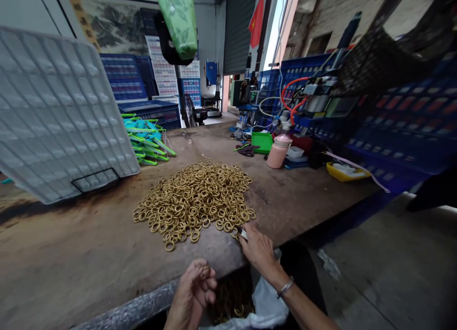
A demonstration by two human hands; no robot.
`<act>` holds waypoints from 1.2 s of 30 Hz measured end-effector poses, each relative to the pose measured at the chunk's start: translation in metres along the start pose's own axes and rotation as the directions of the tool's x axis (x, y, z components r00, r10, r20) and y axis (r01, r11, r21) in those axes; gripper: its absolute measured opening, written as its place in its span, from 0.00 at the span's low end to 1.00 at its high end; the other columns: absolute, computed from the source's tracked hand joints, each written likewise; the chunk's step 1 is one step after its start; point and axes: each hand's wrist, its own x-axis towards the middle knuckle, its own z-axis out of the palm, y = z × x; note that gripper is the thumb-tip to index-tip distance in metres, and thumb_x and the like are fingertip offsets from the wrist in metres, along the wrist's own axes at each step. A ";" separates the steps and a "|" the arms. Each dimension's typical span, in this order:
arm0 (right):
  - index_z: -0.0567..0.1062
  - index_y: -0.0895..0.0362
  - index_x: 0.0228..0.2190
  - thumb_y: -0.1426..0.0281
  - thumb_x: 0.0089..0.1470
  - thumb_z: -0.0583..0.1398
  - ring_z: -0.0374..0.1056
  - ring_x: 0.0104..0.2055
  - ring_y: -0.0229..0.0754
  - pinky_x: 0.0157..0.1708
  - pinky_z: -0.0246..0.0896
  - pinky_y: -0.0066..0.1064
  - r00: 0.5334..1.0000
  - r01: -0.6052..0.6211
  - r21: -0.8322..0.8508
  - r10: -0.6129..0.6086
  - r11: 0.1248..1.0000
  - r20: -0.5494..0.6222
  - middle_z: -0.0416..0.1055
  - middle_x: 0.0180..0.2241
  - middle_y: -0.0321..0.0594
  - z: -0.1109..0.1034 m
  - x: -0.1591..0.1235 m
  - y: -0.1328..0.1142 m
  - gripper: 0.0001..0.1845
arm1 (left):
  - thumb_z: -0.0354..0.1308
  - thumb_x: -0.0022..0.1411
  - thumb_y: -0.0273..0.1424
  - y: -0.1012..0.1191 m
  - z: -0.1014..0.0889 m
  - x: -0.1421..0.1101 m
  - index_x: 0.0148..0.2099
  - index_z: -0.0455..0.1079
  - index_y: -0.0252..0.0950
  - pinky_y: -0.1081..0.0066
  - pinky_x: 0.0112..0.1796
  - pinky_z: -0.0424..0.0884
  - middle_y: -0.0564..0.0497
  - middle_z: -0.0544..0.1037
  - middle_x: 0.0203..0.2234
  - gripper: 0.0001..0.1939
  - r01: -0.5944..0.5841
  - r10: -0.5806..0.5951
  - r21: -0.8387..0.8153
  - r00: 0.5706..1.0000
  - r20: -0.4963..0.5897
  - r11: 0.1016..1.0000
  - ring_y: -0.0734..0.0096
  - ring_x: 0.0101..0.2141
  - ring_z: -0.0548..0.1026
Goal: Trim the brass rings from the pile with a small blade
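A heap of brass-coloured metal rings [200,192] lies spread on the worn table [89,258]. My right hand [259,250] reaches to the near right edge of the heap, fingers pressed together beside the outermost rings. Something small, white and dark shows at its fingertips; I cannot make out what it is. Nearer to me, my left hand [194,289] hovers at the table's front edge, palm turned inward and fingers curled. Its thumb and forefinger pinch something too small to name. Below both hands hangs an open pale sack [269,304], with more rings in its dark inside.
A ribbed translucent plastic panel [64,115] stands at the left, with green and turquoise items [146,137] behind it. A pink bottle [278,151], a green tray [262,142] and a yellow tray [346,172] are to the right. Blue crates [403,120] line the right side.
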 end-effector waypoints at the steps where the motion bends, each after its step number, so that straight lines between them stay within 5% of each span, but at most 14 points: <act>1: 0.67 0.55 0.37 0.72 0.56 0.52 0.70 0.36 0.44 0.29 0.50 0.30 1.000 0.007 0.002 -0.007 1.000 -0.005 0.72 0.37 0.41 0.001 0.000 -0.002 0.06 | 0.66 0.44 0.35 0.000 -0.002 0.000 0.33 0.69 0.34 0.78 0.18 0.62 0.52 0.74 0.23 0.15 0.025 -0.025 -0.031 1.000 0.001 0.999 0.75 0.22 0.70; 8: 0.66 0.57 0.35 0.78 0.52 0.51 0.67 0.34 0.42 0.30 0.50 0.29 0.978 0.206 0.187 -0.196 0.961 -0.070 0.71 0.34 0.42 0.004 -0.001 -0.003 0.09 | 0.67 0.42 0.36 0.005 -0.003 0.001 0.23 0.64 0.32 0.77 0.20 0.63 0.50 0.73 0.24 0.16 0.011 -0.013 -0.031 0.997 -0.070 0.999 0.76 0.23 0.70; 13: 0.66 0.56 0.33 0.80 0.47 0.52 0.64 0.32 0.39 0.32 0.53 0.27 0.881 0.460 0.475 -0.453 0.750 -0.138 0.69 0.29 0.38 0.007 -0.013 -0.022 0.11 | 0.63 0.47 0.43 0.006 0.005 0.003 0.33 0.65 0.34 0.80 0.14 0.55 0.58 0.68 0.18 0.19 -0.164 0.197 0.300 0.977 -0.082 0.940 0.82 0.16 0.62; 17: 0.67 0.56 0.33 0.77 0.51 0.52 0.63 0.32 0.38 0.34 0.54 0.27 0.807 0.535 0.598 -0.570 0.597 -0.153 0.68 0.30 0.37 0.004 -0.024 -0.043 0.08 | 0.59 0.50 0.45 0.005 0.005 0.003 0.34 0.65 0.34 0.81 0.14 0.52 0.61 0.61 0.13 0.19 -0.209 0.256 0.512 0.967 -0.021 0.833 0.84 0.13 0.55; 20: 0.68 0.57 0.31 0.72 0.53 0.53 0.61 0.31 0.37 0.32 0.55 0.26 0.827 0.457 0.705 -0.551 0.543 -0.112 0.67 0.27 0.36 0.001 -0.028 -0.054 0.04 | 0.58 0.51 0.46 0.004 0.000 0.003 0.31 0.64 0.34 0.81 0.15 0.51 0.61 0.60 0.13 0.18 -0.202 0.258 0.538 0.966 -0.031 0.819 0.84 0.14 0.54; 25: 0.67 0.57 0.24 0.66 0.55 0.52 0.58 0.25 0.34 0.27 0.53 0.24 0.926 0.133 0.845 -0.369 0.517 0.080 0.62 0.21 0.32 -0.001 -0.027 -0.061 0.11 | 0.57 0.53 0.45 0.000 -0.009 0.004 0.32 0.64 0.35 0.80 0.17 0.51 0.61 0.60 0.15 0.17 -0.242 0.339 0.552 0.937 -0.080 0.798 0.84 0.15 0.55; 32: 0.64 0.56 0.19 0.58 0.57 0.48 0.44 0.13 0.30 0.14 0.41 0.23 0.849 -0.222 0.903 -0.382 0.368 0.364 0.50 0.12 0.26 0.010 -0.034 -0.065 0.21 | 0.57 0.54 0.43 -0.002 -0.007 0.003 0.33 0.67 0.34 0.79 0.19 0.54 0.59 0.64 0.17 0.16 -0.334 0.458 0.622 0.888 -0.045 0.708 0.82 0.17 0.58; 36: 0.65 0.57 0.21 0.64 0.53 0.52 0.51 0.17 0.30 0.17 0.46 0.22 0.887 -0.138 0.912 -0.362 0.386 0.287 0.58 0.15 0.28 0.009 -0.031 -0.069 0.13 | 0.57 0.52 0.45 0.002 -0.003 -0.002 0.33 0.67 0.35 0.79 0.18 0.54 0.58 0.65 0.17 0.17 -0.263 0.372 0.603 0.926 -0.060 0.753 0.82 0.16 0.58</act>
